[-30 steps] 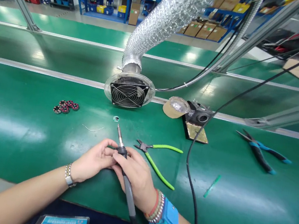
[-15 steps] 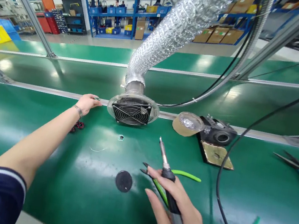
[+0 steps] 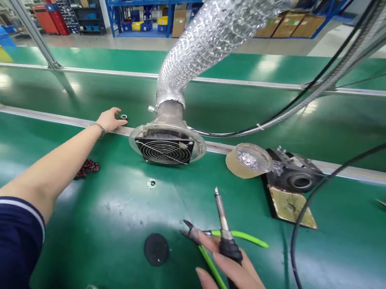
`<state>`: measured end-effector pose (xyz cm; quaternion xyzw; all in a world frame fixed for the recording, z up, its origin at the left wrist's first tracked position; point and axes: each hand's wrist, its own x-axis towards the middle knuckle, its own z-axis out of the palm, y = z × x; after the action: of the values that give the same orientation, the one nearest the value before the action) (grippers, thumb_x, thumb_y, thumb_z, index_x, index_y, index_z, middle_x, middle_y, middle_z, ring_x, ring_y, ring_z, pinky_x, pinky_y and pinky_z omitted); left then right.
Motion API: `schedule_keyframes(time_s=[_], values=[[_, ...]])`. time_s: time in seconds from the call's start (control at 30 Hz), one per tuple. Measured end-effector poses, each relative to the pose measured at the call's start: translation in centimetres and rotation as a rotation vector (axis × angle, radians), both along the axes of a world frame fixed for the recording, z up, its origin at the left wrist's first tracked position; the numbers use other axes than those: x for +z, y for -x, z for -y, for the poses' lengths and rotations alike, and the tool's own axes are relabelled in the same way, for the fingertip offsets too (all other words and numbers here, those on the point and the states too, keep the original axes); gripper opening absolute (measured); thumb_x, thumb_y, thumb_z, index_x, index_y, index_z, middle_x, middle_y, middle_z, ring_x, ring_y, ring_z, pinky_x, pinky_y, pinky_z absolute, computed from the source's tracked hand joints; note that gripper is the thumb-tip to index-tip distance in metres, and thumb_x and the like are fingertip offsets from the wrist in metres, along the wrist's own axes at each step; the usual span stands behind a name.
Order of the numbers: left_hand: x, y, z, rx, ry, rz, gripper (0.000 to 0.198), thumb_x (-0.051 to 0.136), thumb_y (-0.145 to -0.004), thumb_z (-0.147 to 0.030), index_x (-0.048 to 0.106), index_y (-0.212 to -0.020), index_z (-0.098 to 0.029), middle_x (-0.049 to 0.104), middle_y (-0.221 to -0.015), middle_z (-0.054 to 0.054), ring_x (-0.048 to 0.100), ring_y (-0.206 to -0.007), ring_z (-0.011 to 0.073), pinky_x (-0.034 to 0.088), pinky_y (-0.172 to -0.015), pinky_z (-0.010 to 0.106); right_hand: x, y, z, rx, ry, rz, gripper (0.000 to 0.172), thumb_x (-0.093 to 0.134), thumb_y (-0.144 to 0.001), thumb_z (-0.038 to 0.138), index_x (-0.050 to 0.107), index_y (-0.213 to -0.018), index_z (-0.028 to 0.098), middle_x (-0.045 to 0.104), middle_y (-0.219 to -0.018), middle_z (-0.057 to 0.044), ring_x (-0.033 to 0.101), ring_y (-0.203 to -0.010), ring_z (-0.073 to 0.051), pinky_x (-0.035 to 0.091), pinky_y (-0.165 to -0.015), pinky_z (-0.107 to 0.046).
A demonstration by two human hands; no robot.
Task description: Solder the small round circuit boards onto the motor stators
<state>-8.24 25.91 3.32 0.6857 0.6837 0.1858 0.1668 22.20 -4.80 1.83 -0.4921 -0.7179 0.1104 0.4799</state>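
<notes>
Soldering iron (image 3: 229,246) clasped in right fingers (image 3: 231,265), left fingers (image 3: 115,121) open just beside small ring (image 3: 123,116)

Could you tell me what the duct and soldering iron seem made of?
The duct looks like aluminium foil over wire: silvery, crinkled, ribbed. The soldering iron has a dull grey metal tip and a matte black grip, plastic or rubber, hard to tell.
</notes>
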Motion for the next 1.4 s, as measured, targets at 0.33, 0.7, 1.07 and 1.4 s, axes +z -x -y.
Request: schedule_keyframes(time_s=[0.33,0.7,1.07,1.4], values=[[1.4,4.5,14.5,-0.438,0.081,-0.316,0.044,0.066,-0.061,-0.048,0.058,-0.092,-0.018,0.060,-0.095,0.009,0.055,-0.092,0.0267,0.039,-0.081,0.034,0.2,1.5,-0.1,0.047,-0.087,-0.023,0.035,0.058,-0.076,0.008,0.051,-0.109,0.018,0.065,-0.104,-0.009,0.060,-0.098,-0.021,0.050,-0.086,-0.033],[-0.5,3.6,16.4,-0.401,-0.163,-0.362,0.007,0.057,-0.069,-0.021,0.057,-0.073,-0.016,0.064,-0.084,0.011,0.044,-0.114,0.0326,0.021,-0.100,0.053,-0.9,1.8,-0.6,-0.026,-0.127,0.033,0.029,0.056,-0.079,0.014,0.055,-0.108,0.019,0.065,-0.097,-0.007,0.063,-0.085,-0.019,0.050,-0.081,-0.033],[-0.6,-7.7,25.7,-0.607,0.368,0.954,0.048,0.063,-0.071,-0.014,0.041,-0.113,-0.020,0.057,-0.101,0.006,0.057,-0.094,0.0153,0.045,-0.085,0.032,-0.8,3.8,0.2,0.179,0.035,-0.090,0.043,0.060,-0.076,0.013,0.047,-0.117,0.020,0.062,-0.096,-0.005,0.059,-0.080,-0.015,0.050,-0.076,-0.028],[-2.1,-8.7,26.1,-0.480,0.778,1.438,0.076,0.070,-0.064,-0.007,0.031,-0.127,-0.025,0.066,-0.096,0.006,0.063,-0.085,0.0155,0.045,-0.079,0.028,-0.3,4.3,0.5,0.205,0.009,-0.059,0.031,0.063,-0.075,0.018,0.050,-0.104,0.020,0.061,-0.086,-0.005,0.054,-0.078,-0.018,0.049,-0.070,-0.032]])
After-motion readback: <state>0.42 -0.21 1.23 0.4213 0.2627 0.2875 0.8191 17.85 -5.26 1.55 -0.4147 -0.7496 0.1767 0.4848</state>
